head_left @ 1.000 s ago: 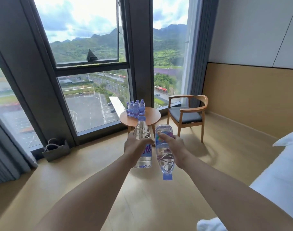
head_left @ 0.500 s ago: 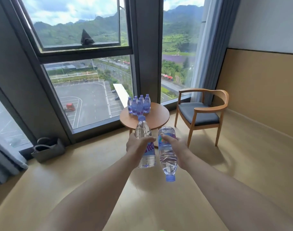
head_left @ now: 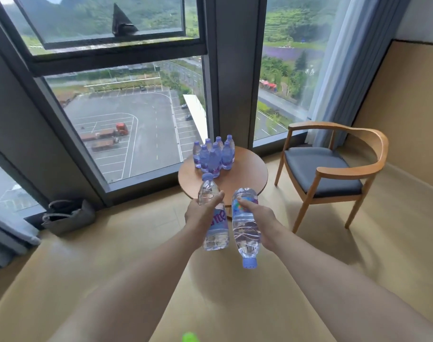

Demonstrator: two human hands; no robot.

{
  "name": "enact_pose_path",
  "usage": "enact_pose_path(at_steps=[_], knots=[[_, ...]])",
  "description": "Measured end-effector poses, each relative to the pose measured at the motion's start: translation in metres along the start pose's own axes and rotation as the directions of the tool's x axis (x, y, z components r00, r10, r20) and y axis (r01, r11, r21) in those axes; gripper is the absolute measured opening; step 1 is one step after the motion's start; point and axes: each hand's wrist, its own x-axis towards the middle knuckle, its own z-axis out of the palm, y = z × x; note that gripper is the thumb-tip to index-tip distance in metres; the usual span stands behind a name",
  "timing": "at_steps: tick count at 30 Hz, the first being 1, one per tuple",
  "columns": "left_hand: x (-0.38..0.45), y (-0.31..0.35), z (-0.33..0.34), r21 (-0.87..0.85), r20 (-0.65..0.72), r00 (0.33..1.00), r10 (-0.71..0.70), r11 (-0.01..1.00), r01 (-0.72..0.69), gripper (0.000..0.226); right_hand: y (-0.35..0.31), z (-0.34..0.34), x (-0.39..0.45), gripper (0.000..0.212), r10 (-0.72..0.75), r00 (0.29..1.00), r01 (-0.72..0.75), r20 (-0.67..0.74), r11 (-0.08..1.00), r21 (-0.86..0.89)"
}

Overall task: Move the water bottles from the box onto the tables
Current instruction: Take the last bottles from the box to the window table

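Note:
My left hand [head_left: 200, 213] grips a clear water bottle [head_left: 214, 228] with a purple label, held upright, its blue cap on top. My right hand [head_left: 256, 215] grips a second clear water bottle [head_left: 245, 233] upside down, cap pointing at the floor. Both are held out in front of me, just short of a small round wooden table [head_left: 245, 174]. Several blue-capped water bottles [head_left: 214, 155] stand in a tight cluster on the table's far left part. The box is not in view.
A wooden armchair [head_left: 331, 169] with a grey cushion stands right of the table. A grey bag [head_left: 68, 217] sits on the floor by the tall window at left. A curtain [head_left: 353, 62] hangs in the right corner. Pale wooden floor lies under my arms.
The table, chair and window have grown larger and shifted lower in view as I came closer. Both hands keep the same grip on their bottles.

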Motion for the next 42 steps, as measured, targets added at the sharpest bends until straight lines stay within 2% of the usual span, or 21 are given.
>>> enact_pose_path(at_steps=[3,5,8,10,12,14,17,22,26,31,37,42], knots=[[0.055,0.004,0.014,-0.01,0.006,0.999,-0.044,0.999,0.044,0.072,-0.011,0.007,0.051,0.061,0.025,1.0,-0.025,0.001,1.0,0.005],[0.093,0.006,0.023,0.004,0.01,0.998,-0.062,0.998,0.061,0.077,-0.018,0.011,0.084,0.053,0.057,0.998,-0.057,0.003,0.998,0.023],[0.156,0.015,0.035,0.041,0.014,0.998,-0.06,0.997,0.06,0.072,-0.031,0.017,0.136,0.041,0.141,0.984,-0.151,0.112,0.984,0.092],[0.202,0.025,0.041,0.068,0.016,0.999,-0.052,0.996,0.05,0.067,-0.043,0.022,0.172,0.025,0.197,0.96,-0.221,0.201,0.97,0.104],[0.245,0.037,0.045,0.109,0.036,0.998,-0.06,0.993,0.055,0.066,-0.058,0.026,0.209,0.014,0.272,0.943,-0.293,0.19,0.952,0.092],[0.281,0.047,0.048,0.16,0.05,0.996,-0.074,0.985,0.065,0.063,-0.071,0.031,0.242,0.018,0.322,0.935,-0.339,0.151,0.935,0.108],[0.332,0.063,0.05,0.226,0.057,0.996,-0.075,0.972,0.06,0.061,-0.082,0.037,0.291,0.035,0.255,0.967,-0.256,0.018,0.967,0.016],[0.394,0.07,0.056,0.385,0.098,0.992,-0.082,0.922,0.038,0.064,-0.093,0.046,0.351,0.027,0.376,0.926,-0.375,-0.043,0.926,0.027],[0.429,0.065,0.066,0.446,0.155,0.985,-0.074,0.895,-0.003,0.08,-0.101,0.047,0.405,0.03,0.325,0.925,-0.355,-0.198,0.924,-0.14],[0.468,0.054,0.087,0.529,0.133,0.988,-0.074,0.848,-0.007,0.064,-0.118,0.043,0.481,0.033,0.425,0.899,-0.437,-0.103,0.884,-0.167],[0.502,0.034,0.115,0.61,0.115,0.989,-0.096,0.793,0.006,0.054,-0.135,0.04,0.559,0.017,0.615,0.787,-0.617,-0.048,0.786,-0.04],[0.515,0.013,0.129,0.658,0.087,0.988,-0.124,0.752,0.036,0.057,-0.142,0.04,0.612,0.022,0.697,0.716,-0.697,-0.037,0.717,-0.006]])
